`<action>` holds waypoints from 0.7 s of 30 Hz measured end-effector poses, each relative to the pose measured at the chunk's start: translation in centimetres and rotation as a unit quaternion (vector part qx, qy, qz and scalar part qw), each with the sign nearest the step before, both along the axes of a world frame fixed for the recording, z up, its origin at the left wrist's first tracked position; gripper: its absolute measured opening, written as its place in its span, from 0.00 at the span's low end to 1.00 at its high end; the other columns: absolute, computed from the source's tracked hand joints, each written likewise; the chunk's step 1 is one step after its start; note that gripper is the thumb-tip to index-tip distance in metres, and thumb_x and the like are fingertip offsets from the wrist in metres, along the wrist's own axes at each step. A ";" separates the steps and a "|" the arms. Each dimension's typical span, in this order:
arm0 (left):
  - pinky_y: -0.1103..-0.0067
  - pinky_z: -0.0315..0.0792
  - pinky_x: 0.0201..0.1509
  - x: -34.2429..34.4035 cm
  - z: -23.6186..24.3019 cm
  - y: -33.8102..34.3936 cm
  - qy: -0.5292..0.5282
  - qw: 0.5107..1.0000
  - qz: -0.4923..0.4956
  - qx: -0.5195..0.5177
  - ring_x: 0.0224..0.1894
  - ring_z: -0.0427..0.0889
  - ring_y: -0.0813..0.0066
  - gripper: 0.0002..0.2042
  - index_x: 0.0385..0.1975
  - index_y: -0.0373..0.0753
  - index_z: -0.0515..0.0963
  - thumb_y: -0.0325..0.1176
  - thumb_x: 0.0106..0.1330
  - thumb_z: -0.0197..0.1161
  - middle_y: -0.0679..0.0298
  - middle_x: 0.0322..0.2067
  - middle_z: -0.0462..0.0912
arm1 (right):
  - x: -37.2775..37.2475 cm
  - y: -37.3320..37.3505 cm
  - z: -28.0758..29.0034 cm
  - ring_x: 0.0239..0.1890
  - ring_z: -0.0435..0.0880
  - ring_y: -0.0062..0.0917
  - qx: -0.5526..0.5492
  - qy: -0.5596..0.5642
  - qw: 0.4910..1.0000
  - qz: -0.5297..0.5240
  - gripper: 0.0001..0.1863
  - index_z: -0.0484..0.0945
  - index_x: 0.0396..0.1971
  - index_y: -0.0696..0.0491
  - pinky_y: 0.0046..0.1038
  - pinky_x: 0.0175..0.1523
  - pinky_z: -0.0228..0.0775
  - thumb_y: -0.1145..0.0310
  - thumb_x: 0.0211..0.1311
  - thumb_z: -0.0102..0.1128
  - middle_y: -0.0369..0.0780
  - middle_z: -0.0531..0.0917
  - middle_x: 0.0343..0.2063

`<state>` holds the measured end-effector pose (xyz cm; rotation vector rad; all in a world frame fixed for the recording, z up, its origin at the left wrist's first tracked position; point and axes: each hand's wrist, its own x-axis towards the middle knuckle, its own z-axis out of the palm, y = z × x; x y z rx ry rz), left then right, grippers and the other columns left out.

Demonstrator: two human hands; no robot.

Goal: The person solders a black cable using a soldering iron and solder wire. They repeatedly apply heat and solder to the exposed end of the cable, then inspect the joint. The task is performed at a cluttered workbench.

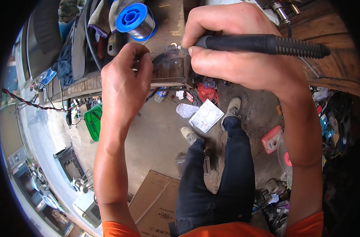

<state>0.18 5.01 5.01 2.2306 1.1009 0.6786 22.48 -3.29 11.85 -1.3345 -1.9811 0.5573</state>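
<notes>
My right hand (231,65) is wrapped round a black soldering iron (255,44), held sideways with its coiled spring end to the right. The iron's tip points at a small metal piece (172,47) over the worn wooden bench (176,17); smoke or glare makes that piece hard to make out. Just left of it my left hand (124,81) pinches a thin solder wire (147,39) that runs from a blue spool of silver solder (135,23). Dark cloths (63,63) and grey gloves (99,17) lie left of the spool.
Wooden boards (330,51) and metal fittings (282,14) are at upper right. On the floor are white papers (205,116), a red bag (207,93), a green bin (94,122), flattened cardboard (148,201), a pink appliance (271,140) and heaped parts. A twisted cable (34,103) hangs at left.
</notes>
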 end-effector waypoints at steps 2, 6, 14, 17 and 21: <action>0.72 0.80 0.40 0.1 0.0 0.1 -0.002 1.000 0.004 -0.012 0.34 0.89 0.61 0.05 0.39 0.32 0.81 0.24 0.67 0.63 0.50 0.31 0.86 | -0.2 -0.2 0.1 0.25 0.84 0.33 -0.013 0.011 1.000 -0.010 0.09 0.80 0.30 0.60 0.31 0.33 0.77 0.70 0.55 0.65 0.46 0.84 0.24; 0.73 0.80 0.41 0.0 -0.3 0.0 -0.009 1.000 0.008 -0.016 0.34 0.89 0.63 0.06 0.40 0.31 0.81 0.25 0.67 0.63 0.51 0.31 0.87 | 0.7 0.3 -1.0 0.25 0.84 0.32 0.034 0.084 0.995 0.053 0.09 0.80 0.30 0.61 0.30 0.32 0.77 0.70 0.55 0.65 0.45 0.84 0.24; 0.73 0.79 0.42 0.1 -0.1 0.0 -0.004 1.000 0.013 -0.021 0.34 0.89 0.63 0.06 0.40 0.32 0.81 0.26 0.67 0.64 0.51 0.32 0.86 | 0.1 0.0 0.1 0.25 0.83 0.28 -0.011 -0.002 1.000 0.018 0.08 0.80 0.30 0.60 0.29 0.31 0.76 0.71 0.56 0.64 0.44 0.83 0.24; 0.72 0.79 0.42 0.0 -0.2 0.1 0.000 1.000 0.011 -0.015 0.34 0.89 0.61 0.06 0.40 0.32 0.81 0.26 0.67 0.64 0.51 0.32 0.86 | -0.1 0.1 -0.2 0.24 0.82 0.27 -0.009 0.004 1.000 0.020 0.08 0.80 0.30 0.60 0.28 0.30 0.75 0.70 0.56 0.64 0.43 0.83 0.24; 0.72 0.79 0.42 0.2 -0.1 0.1 0.008 1.000 0.004 -0.007 0.33 0.88 0.60 0.06 0.39 0.31 0.82 0.26 0.66 0.64 0.50 0.32 0.86 | 0.0 0.0 -0.2 0.24 0.82 0.27 -0.024 0.015 0.999 0.015 0.08 0.80 0.30 0.60 0.28 0.30 0.75 0.70 0.57 0.64 0.43 0.83 0.23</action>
